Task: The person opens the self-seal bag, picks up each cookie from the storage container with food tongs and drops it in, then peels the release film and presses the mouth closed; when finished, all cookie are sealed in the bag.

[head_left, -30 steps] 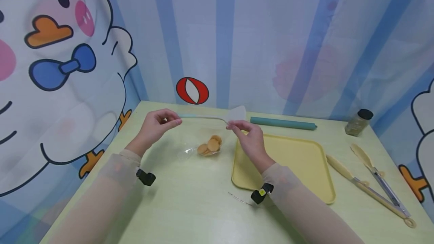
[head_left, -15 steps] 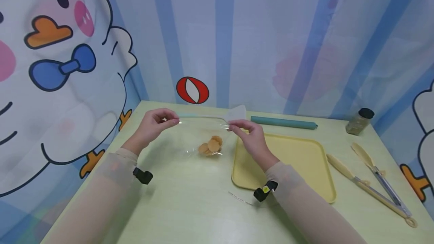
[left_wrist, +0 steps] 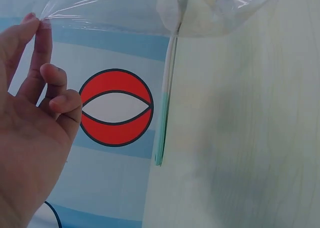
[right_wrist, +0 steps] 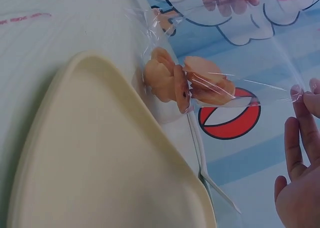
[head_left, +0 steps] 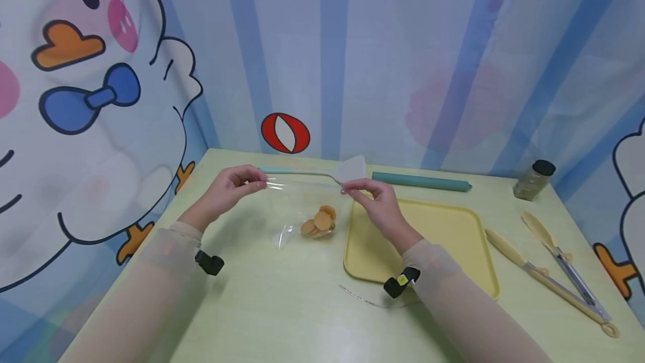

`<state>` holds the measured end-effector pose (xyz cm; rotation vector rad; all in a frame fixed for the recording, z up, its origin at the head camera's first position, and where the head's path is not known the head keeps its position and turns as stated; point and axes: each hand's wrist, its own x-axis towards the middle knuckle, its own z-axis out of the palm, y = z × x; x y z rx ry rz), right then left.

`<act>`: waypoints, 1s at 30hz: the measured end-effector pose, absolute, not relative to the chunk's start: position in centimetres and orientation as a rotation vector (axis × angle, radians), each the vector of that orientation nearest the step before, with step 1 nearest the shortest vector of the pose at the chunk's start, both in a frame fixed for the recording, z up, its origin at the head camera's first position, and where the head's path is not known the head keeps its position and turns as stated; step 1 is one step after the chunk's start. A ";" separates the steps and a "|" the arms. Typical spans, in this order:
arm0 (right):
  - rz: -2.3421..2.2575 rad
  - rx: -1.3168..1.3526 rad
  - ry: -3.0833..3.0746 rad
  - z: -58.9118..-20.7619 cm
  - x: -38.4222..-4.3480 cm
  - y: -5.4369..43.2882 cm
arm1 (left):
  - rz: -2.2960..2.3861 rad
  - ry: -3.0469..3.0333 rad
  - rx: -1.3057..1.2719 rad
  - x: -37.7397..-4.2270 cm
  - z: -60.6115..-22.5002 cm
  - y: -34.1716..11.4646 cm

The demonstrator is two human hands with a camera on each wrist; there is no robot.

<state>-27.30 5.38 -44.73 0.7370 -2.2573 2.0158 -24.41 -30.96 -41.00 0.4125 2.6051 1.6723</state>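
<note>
A clear plastic bag (head_left: 305,198) hangs between my two hands, its top edge stretched sideways. Several tan-brown, round, flattish pieces (head_left: 321,222) lie in its lower right part; their exact kind is unclear. My left hand (head_left: 228,194) pinches the bag's left upper corner between thumb and forefinger, the other fingers loosely bent in the left wrist view. At the right upper corner, my right hand (head_left: 381,210) pinches the film with thumb and forefinger, above the yellow tray (head_left: 438,240). The right wrist view shows the pieces (right_wrist: 172,80) clustered inside the crinkled bag.
Behind the bag lies a white spatula (head_left: 351,169) with a mint handle. A teal rod (head_left: 421,182) rests along the back edge. Tongs (head_left: 546,276) lie spread at right, below a black-lidded jar (head_left: 534,181). A thin printed strip (head_left: 356,296) lies in front of the tray.
My hands have drawn slightly apart, the right one moving a little rightward. The bag's top edge is stretched wider, and the brown pieces have shifted slightly right and nearer.
</note>
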 end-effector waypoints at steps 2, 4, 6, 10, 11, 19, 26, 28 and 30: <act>2.007 0.765 -2.259 -44.8 -27.4 5.5 | 1.678 2.593 0.423 -24.4 -40.9 -31.0; 2.006 0.791 -2.262 -44.7 -27.5 5.6 | 1.676 2.577 0.428 -24.4 -40.7 -31.0; 2.009 0.816 -2.266 -44.7 -27.6 5.7 | 1.663 2.560 0.432 -24.3 -40.7 -31.0; 2.011 0.844 -2.298 -44.5 -27.6 5.9 | 1.623 2.550 0.453 -24.3 -40.5 -31.1; 2.010 0.843 -2.313 -44.5 -27.6 5.9 | 1.615 2.550 0.462 -24.3 -40.5 -31.1; 2.013 0.834 -2.362 -44.0 -27.6 6.1 | 1.577 2.587 0.504 -24.2 -40.2 -31.0; 1.885 0.718 -2.411 -44.3 -27.5 5.6 | 1.643 2.657 0.434 -23.8 -40.6 -29.8; 1.873 0.691 -2.411 -44.4 -27.5 5.4 | 1.672 2.664 0.422 -23.8 -40.8 -29.6; 1.860 0.673 -2.403 -44.4 -27.5 5.2 | 1.676 2.683 0.400 -23.9 -41.0 -29.4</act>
